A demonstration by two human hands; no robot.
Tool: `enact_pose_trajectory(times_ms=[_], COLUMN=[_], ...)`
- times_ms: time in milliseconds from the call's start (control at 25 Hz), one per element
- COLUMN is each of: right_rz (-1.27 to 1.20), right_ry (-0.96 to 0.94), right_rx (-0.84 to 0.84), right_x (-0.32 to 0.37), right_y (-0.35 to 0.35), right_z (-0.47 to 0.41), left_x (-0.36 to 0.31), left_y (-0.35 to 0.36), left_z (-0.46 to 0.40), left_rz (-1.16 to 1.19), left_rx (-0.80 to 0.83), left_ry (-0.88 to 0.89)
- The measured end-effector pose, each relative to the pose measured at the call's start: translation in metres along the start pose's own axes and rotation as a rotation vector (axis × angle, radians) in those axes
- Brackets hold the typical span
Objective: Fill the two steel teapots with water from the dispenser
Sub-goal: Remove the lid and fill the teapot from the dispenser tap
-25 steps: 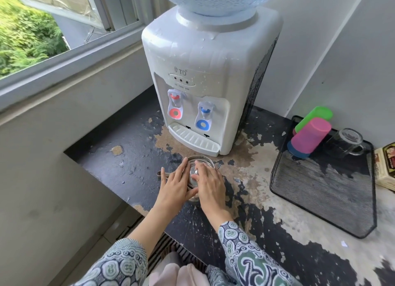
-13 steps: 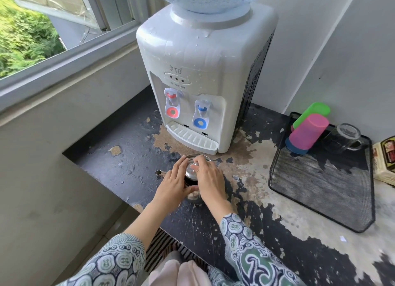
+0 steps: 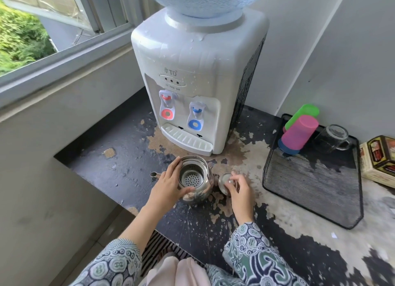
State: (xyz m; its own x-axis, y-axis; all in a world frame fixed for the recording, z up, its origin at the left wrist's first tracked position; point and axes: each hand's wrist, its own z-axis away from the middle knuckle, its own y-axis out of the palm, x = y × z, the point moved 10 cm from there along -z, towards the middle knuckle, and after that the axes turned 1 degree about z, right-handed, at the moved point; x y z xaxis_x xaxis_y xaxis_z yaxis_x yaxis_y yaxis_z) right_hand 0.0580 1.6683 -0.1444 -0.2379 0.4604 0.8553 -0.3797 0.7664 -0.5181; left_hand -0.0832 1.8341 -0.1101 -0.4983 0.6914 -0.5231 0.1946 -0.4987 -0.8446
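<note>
A steel teapot (image 3: 202, 195) stands on the worn counter just in front of the white water dispenser (image 3: 198, 76). Its top is open and a perforated strainer (image 3: 191, 177) shows inside; the spout points left. My left hand (image 3: 170, 185) grips the pot's left side, thumb curled over the near rim. My right hand (image 3: 239, 189) pinches the pot's steel lid (image 3: 224, 182), held just right of the pot and close to the counter. The dispenser has a red tap (image 3: 167, 106) and a blue tap (image 3: 195, 119) above a drip tray (image 3: 188, 140). Only one teapot is visible.
A black mesh tray (image 3: 316, 191) at the right carries stacked pink and green plastic cups (image 3: 299, 132) and a glass mug (image 3: 333, 138). A printed box (image 3: 378, 159) sits at the far right edge. The counter (image 3: 119, 168) drops off at the left, under the window sill.
Both hands were on top of the teapot. My right hand has lifted the lid off and carried it to the right, exposing the strainer. My left hand stays on the pot.
</note>
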Motion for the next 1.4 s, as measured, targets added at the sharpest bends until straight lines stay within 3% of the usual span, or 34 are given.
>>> enact_pose_trajectory(times_ms=[160,320,440,520,600,800,1000,1120,1280,1400], right_rz=[0.202,0.092,0.188,0.33,0.393,0.309,0.084,-0.01,0.244,0.213], right_ry=[0.008,-0.14,-0.304,-0.368,-0.34,-0.154,0.144,0.29,0.137,0.042], right_rx=[0.086,0.126,0.393,0.607,0.696,0.524,0.515,0.515,0.572,0.648], right_x=[-0.012,0.05,0.115,0.124,0.115,0.102,0.085,0.074,0.084,0.093], right_y=[0.005,0.009,0.051,0.085,0.1,0.076,0.062,0.061,0.061,0.072], right_z=[0.0,-0.02,-0.031,-0.029,-0.032,-0.043,-0.015,0.004,-0.006,-0.016], left_x=[0.003,0.002,-0.001,0.002,0.004,0.021,0.028,0.017,0.027,0.036], left_y=[-0.001,0.001,-0.002,-0.006,-0.015,-0.037,-0.015,0.001,-0.001,-0.016], left_z=[0.002,0.007,0.009,0.006,0.001,0.006,0.035,0.043,0.034,0.024], left_rz=[-0.071,-0.169,-0.204,-0.247,-0.296,-0.173,0.303,0.322,0.169,0.124], left_rx=[0.016,-0.034,-0.1,-0.086,-0.08,-0.145,-0.14,-0.161,-0.146,-0.084], left_ry=[-0.002,0.049,0.052,0.05,0.089,0.146,-0.048,-0.119,-0.141,-0.093])
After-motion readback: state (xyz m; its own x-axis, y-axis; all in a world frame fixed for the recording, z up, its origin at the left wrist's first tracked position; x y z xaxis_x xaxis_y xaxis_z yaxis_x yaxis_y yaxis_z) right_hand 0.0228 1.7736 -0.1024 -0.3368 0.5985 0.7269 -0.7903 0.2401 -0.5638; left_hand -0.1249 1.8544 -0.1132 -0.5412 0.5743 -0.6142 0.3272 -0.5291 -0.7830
